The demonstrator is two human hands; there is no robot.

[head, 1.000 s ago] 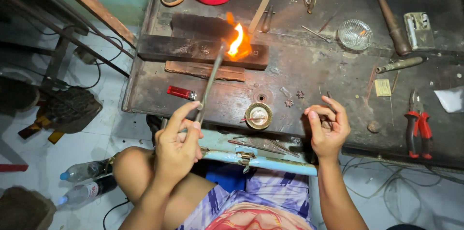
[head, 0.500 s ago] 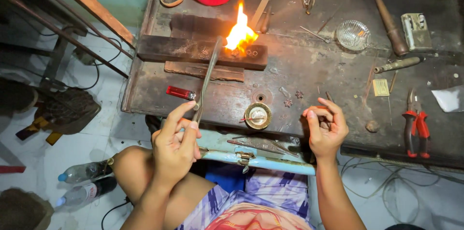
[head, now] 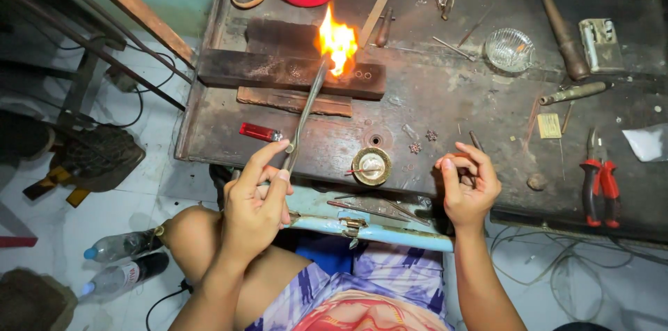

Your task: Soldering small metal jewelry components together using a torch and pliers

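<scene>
The left hand (head: 256, 195) grips a long metal blowtorch (head: 305, 114), its orange flame (head: 337, 42) playing on small rings (head: 362, 74) on the dark charred wooden block (head: 278, 70). The right hand (head: 467, 185) is curled near the table (head: 445, 105) edge, pinching something I cannot tell. Heating seems underway; the flame needs holding steady.

From my view, two clear plastic bottles (head: 118, 261) lie on the floor at about eight o'clock, one with a blue cap, the other wearing a white and red label (head: 127, 275). On the bench at three o'clock sits a small yellow rectangular tag (head: 549, 125), and beyond it a white packet (head: 647, 143) at the edge.
</scene>
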